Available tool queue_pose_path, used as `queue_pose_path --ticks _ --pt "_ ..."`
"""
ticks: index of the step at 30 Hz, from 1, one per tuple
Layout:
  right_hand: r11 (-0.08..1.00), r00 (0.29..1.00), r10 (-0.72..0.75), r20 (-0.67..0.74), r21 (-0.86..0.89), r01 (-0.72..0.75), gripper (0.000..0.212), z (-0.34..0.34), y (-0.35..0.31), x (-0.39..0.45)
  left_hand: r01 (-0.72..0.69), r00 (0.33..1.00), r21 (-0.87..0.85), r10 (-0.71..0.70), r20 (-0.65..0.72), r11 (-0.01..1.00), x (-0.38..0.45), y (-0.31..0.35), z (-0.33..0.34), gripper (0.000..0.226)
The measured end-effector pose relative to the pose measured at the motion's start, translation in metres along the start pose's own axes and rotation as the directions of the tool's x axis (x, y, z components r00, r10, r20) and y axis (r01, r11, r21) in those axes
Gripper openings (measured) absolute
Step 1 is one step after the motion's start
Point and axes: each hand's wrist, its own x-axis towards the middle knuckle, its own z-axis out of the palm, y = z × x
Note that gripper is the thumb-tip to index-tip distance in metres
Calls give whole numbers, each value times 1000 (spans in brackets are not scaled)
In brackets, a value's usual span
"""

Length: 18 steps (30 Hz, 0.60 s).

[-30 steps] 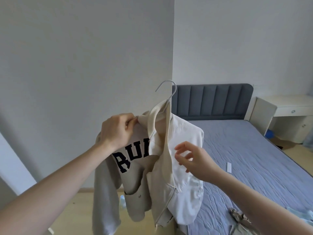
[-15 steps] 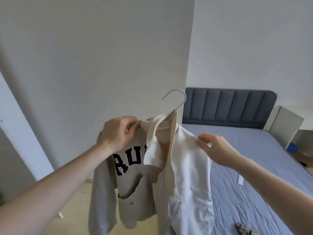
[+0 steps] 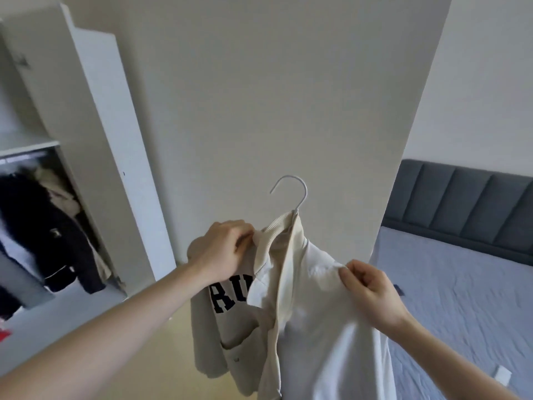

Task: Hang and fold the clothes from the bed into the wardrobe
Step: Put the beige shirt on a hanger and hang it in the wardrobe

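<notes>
Only "RU" legible (navy block letters) on cream jacket (image 3: 230, 327), collar and shoulder pinched by both hands (image 3: 222, 249).

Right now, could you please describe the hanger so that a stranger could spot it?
Start at the pale wall between wardrobe and bed. In front hangs a cream jacket, held by both hands. The hanger is the thin grey hook above its collar, the only metal there.

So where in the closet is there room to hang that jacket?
The rail looks bare just beside the open door, right of the dark coat. Further left is crowded with hanging clothes. Both hands hold the jacket on its hanger.
</notes>
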Motion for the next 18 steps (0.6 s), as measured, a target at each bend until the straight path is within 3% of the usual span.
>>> queue_pose_path --ticks 6,8,11,14,16,18 --pt "998 993 -26 114 65 19 39 48 -2 14 117 991 165 -126 42 979 -33 -12 -23 34" --pt "996 987 -42 155 85 29 41 69 -9 21 209 978 139 -204 -51 968 -49 -18 -35 37" --pt "995 976 -69 208 86 52 42 103 -21 34 302 931 -36 -303 -204 953 -79 -27 -51 26" --pt "993 963 -99 252 90 79 41 144 -38 48 441 891 -204 -454 -18 874 -100 -40 -63 31" --pt "992 955 -115 274 88 95 42 174 -52 56 529 848 -188 -524 81 827 -109 -52 -67 46" --pt "989 946 -139 292 94 117 43 207 -68 62 596 803 -119 -591 79 794 -116 -71 -71 61"
